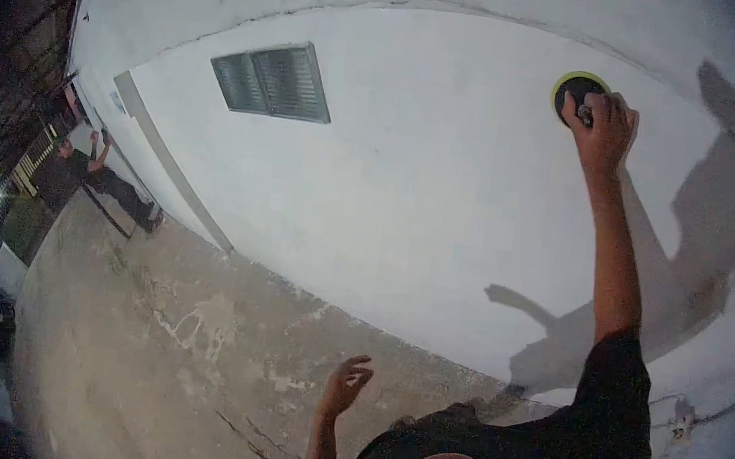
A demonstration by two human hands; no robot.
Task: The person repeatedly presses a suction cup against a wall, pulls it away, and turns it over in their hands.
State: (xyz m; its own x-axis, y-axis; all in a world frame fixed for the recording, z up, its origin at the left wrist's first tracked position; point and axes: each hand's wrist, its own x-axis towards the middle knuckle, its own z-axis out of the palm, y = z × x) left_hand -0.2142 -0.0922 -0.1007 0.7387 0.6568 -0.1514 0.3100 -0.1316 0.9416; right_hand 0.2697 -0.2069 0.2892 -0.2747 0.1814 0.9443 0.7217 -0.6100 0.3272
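Head view: right hand (602, 125) presses sanding disc (577, 92) against white wall (411, 171).

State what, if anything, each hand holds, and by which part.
The right hand grips a round sanding pad by its back, against the white wall. The left hand holds nothing.

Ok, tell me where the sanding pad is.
In the head view, the sanding pad is upper right, pressed flat against the white wall under the right hand, well right of the vent.

one head cam, fisheye, tilted view facing a white wall (445, 193) up close, concrete floor (186, 363) below
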